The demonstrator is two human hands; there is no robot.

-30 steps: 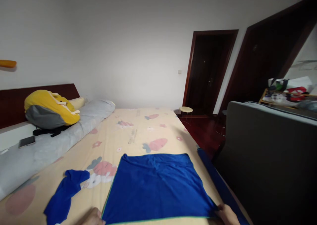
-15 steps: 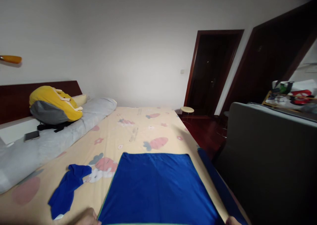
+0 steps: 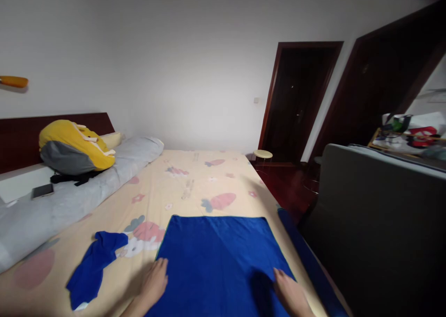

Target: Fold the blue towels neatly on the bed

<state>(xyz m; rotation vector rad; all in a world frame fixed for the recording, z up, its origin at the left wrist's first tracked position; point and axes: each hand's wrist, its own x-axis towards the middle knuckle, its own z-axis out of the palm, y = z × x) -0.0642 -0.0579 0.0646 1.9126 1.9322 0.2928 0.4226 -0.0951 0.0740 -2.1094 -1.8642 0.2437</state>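
A blue towel (image 3: 219,256) lies spread flat on the cream bed sheet (image 3: 188,182) printed with carrots. My left hand (image 3: 155,282) rests palm down on the towel's left edge, fingers apart. My right hand (image 3: 289,293) lies flat on the towel near its right edge. Neither hand grips anything. A smaller crumpled blue cloth (image 3: 94,268) lies on the sheet to the left of my left hand.
A long grey pillow (image 3: 69,201) runs along the bed's left side, with a yellow and grey plush (image 3: 71,147) and a phone (image 3: 42,191) on it. A dark grey sofa back (image 3: 376,214) stands right of the bed. A small round stool (image 3: 262,155) stands by the dark doorway (image 3: 296,98).
My hands have moved forward from the towel's near corners and now lie flat on the towel. The towel has stayed spread out on the sheet.
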